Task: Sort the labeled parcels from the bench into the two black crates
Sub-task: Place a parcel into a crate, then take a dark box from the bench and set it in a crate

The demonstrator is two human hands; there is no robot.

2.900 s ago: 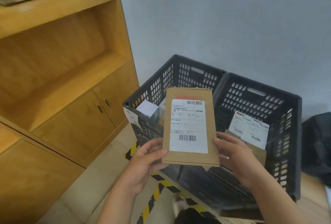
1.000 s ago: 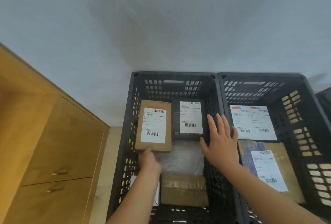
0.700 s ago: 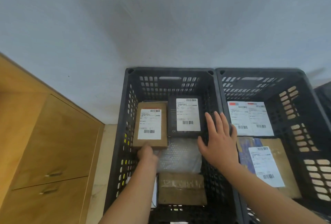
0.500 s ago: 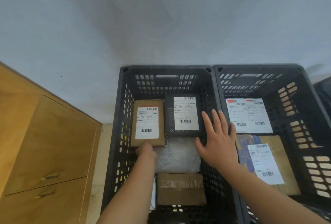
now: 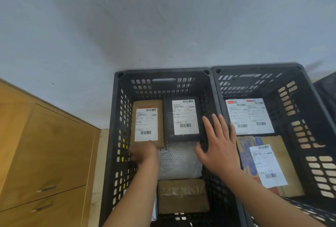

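A plain, pale grey-blue wall fills the upper part of the view. It is evenly lit, with a soft darker shadow across its middle and a few small marks. At the left stands a honey-coloured wooden cabinet with flat panel fronts and two small metal handles, one above the other. A narrow strip of pale beige floor runs beside it.

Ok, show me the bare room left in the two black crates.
Left black crate: crowded; only a strip nearer than the taped brown box. Right black crate: seemingly a dark strip between the back white-labelled parcel and its right wall.
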